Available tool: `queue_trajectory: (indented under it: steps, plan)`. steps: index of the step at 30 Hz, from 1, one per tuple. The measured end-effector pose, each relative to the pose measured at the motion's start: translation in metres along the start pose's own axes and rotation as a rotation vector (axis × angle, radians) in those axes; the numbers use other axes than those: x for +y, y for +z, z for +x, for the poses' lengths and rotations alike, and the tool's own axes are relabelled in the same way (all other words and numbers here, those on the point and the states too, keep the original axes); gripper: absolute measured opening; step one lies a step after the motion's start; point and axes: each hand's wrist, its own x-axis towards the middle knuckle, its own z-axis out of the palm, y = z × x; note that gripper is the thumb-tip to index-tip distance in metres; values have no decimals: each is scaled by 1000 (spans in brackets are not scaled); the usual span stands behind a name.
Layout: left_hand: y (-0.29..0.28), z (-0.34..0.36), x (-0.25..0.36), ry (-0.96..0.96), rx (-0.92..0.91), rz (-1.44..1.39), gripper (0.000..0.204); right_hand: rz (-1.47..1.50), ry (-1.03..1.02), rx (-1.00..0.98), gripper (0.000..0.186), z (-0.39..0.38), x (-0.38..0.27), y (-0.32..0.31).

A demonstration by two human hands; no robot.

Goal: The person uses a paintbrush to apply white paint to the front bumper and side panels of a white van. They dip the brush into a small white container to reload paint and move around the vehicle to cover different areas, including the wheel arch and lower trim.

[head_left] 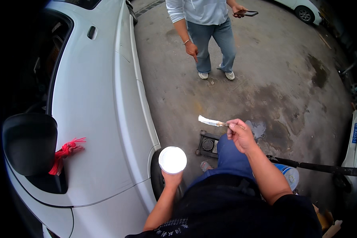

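Note:
My left hand (172,180) is wrapped round a round white tub (173,160), held up beside the car's flank. Its top is so bright that I cannot tell a lid from white contents. In front of me, to the right of the tub, my right hand (241,136) pinches the handle of a paintbrush (211,121). The brush lies nearly level, pointing left, its flat end coated in white. Brush and tub are apart, and neither touches the car.
A white car (95,99) fills the left side, with a black mirror (29,143) and red tassel (65,154). Ahead stands a person (210,31) holding a phone (246,13). A floor jack (208,144) sits by my legs, a bucket (291,177) to the right near a dark bar (305,164).

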Motion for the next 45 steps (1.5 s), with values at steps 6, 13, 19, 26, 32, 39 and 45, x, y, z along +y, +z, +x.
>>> queue_trajectory:
  steps: [6, 13, 19, 26, 32, 39, 45]
  plan:
    - [34, 104, -22, -62, 112, -24, 54, 19, 85, -129, 16, 127, -27, 22]
    - [101, 237, -14, -74, 253, 152, 56, -13, 204, -252, 19, 299, -85, 35]
    - [144, 351, 21, -112, 243, 91, 59, -35, 105, -270, 23, 389, -166, 56]
    - [161, 472, 32, -146, 207, 64, 50, -192, -58, -342, 20, 477, -222, 103]
    - [167, 589, 1, -36, 125, -98, 57, -810, -222, -535, 18, 552, -250, 155]
    - [154, 705, -29, 60, 81, -118, 73, -1270, -623, -773, 19, 650, -256, 233]
    - [145, 780, -42, 96, 113, -71, 76, -1421, -709, -900, 20, 720, -247, 271]
